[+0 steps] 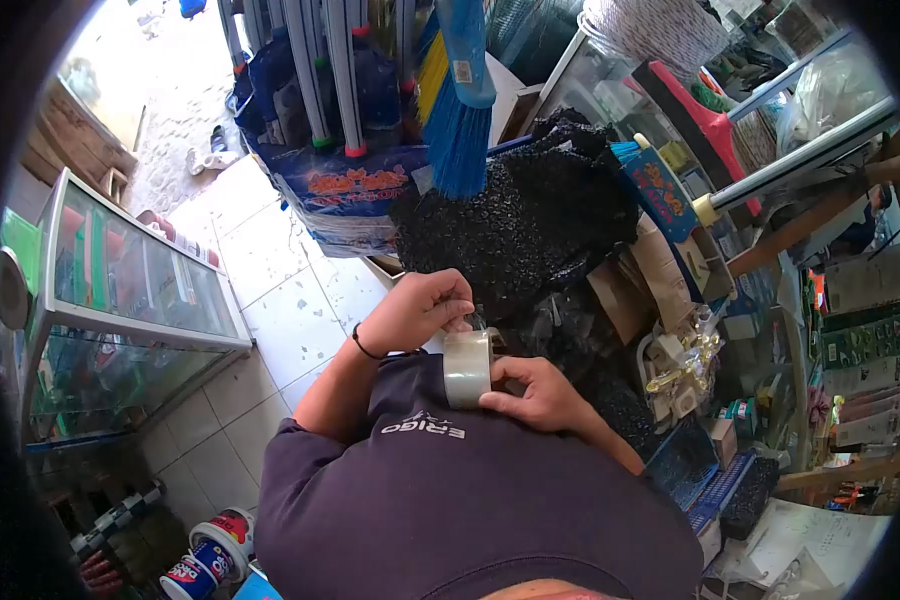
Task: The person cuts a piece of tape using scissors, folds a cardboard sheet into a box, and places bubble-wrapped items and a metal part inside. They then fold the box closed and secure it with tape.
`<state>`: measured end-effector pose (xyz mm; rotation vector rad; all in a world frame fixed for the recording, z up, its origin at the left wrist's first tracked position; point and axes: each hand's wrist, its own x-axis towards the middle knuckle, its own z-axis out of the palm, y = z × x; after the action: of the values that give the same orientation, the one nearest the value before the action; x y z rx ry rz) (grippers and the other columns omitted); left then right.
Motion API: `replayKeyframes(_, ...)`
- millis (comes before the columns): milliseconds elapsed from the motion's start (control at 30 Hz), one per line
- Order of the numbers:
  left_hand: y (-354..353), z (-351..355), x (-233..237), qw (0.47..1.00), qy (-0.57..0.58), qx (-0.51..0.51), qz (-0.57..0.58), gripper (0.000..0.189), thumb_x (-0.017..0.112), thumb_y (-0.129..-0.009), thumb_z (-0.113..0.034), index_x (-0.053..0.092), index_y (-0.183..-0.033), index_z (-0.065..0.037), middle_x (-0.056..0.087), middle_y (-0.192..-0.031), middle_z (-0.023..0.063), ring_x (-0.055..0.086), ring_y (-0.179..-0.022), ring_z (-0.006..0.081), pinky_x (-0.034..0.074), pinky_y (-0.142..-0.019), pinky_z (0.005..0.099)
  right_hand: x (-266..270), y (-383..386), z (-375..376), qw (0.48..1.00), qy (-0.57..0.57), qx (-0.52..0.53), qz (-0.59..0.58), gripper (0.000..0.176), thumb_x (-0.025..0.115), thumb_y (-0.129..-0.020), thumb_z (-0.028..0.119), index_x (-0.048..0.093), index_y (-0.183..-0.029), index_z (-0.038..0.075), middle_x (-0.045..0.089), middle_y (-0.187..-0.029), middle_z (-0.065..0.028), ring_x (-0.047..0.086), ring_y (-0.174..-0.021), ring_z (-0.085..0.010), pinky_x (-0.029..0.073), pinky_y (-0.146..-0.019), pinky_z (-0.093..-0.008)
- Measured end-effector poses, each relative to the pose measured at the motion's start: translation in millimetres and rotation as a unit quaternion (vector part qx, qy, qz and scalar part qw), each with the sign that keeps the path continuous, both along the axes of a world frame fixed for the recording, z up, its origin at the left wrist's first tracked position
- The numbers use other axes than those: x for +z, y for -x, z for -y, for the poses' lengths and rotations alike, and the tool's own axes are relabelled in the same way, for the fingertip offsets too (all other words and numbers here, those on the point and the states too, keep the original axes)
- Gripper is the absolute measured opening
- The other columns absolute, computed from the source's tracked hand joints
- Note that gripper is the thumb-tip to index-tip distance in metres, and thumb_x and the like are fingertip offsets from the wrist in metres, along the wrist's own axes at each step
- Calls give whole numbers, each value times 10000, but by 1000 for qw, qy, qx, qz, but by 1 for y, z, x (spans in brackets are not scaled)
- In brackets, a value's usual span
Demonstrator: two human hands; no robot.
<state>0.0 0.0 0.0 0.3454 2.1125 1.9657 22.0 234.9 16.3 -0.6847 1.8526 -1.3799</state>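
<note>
A wide roll of clear tape (467, 370) is held in front of the dark shirt, near the middle of the view. My right hand (535, 393) grips the roll at its right side, with the thumb on its lower edge and the fingers by its opening. Just above and left of the roll is my left hand (426, 308), its fingers pinched together at the tape's upper edge. Whatever lies between those fingertips is too small to make out. A dark band circles the left wrist.
Black plastic bags (515, 225) lie beyond the hands, beneath a blue broom (458, 140). A glass display case (140, 290) stands at the left, with paint tubs (225, 530) below it. Crowded shelves and a blue basket (720, 495) are at the right.
</note>
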Motion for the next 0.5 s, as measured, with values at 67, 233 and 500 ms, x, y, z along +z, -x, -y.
replayKeyframes(67,0,4,6,1000,-2,-6,0,92,589,-884,-78,593,-865,11,649,-726,58,650,-722,105,484,-629,222,-7,1,-8,993,65,-44,90,196,647,-838,209,634,-916,30,645,-799,-65,610,-792,-142,470,-731,-285)
replayKeyframes(233,4,10,2,999,-32,-14,-23,96,594,-880,-78,599,-872,17,640,-718,52,630,-709,92,479,-631,232,-60,41,-27,928,-190,-304,-99,215,594,-855,225,646,-904,22,653,-861,-121,622,-842,-195,471,-792,-340)
replayKeyframes(500,-2,22,8,999,6,-23,-27,63,602,-860,-49,624,-871,10,630,-765,38,591,-710,86,481,-654,243,-156,73,-46,716,-632,-144,-259,339,575,-776,220,633,-1083,86,630,-1091,-166,524,-1136,-337,348,-990,-473)
